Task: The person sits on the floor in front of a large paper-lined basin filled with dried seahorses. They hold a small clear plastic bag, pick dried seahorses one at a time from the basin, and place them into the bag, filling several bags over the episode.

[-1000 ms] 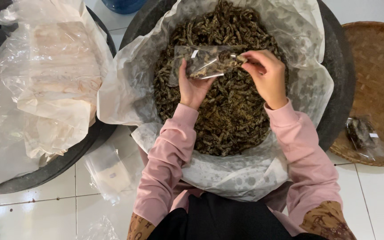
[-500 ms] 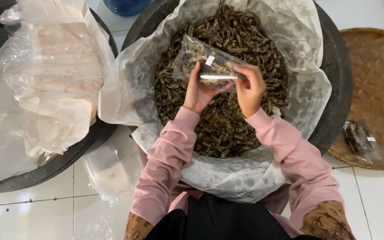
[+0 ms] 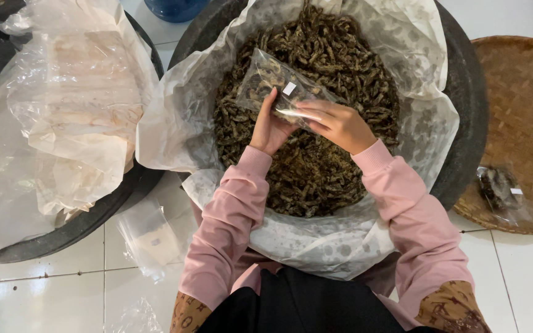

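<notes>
- Left hand (image 3: 271, 128): fingers closed round the lower left edge of a small clear plastic pouch (image 3: 279, 89) part-filled with dark dried pieces; thumb up against the pouch's face.
- Right hand (image 3: 339, 125): fingers stretched out flat and pressed along the pouch's lower edge, pinching it against the thumb; fingertips point toward the left hand and nearly meet it.
- The pouch sits between both sets of fingers, tilted, its bulk rising up and away from them; a small white tag shows on its front just above the right fingertips.
- Directly beneath the fingers: a heap of dark brown dried twisted pieces (image 3: 316, 172), filling a large round black basin (image 3: 464, 123) lined with a crumpled translucent plastic sheet (image 3: 180, 123). The pouch is held above the heap, not resting on it as far as can be seen.
- Both arms in pink sleeves (image 3: 229, 234), reaching in over the basin's near rim.
- Well to the left of the fingers: a second black basin (image 3: 87, 222) with loose crumpled clear plastic sheeting (image 3: 75, 105) piled in it.
- Well to the right of the fingers: a flat round woven bamboo tray (image 3: 519, 92), with one filled clear pouch (image 3: 501, 188) lying on it.
- Below and left of the fingers, on the white tiled floor (image 3: 57, 290): empty clear pouches (image 3: 149, 237).
</notes>
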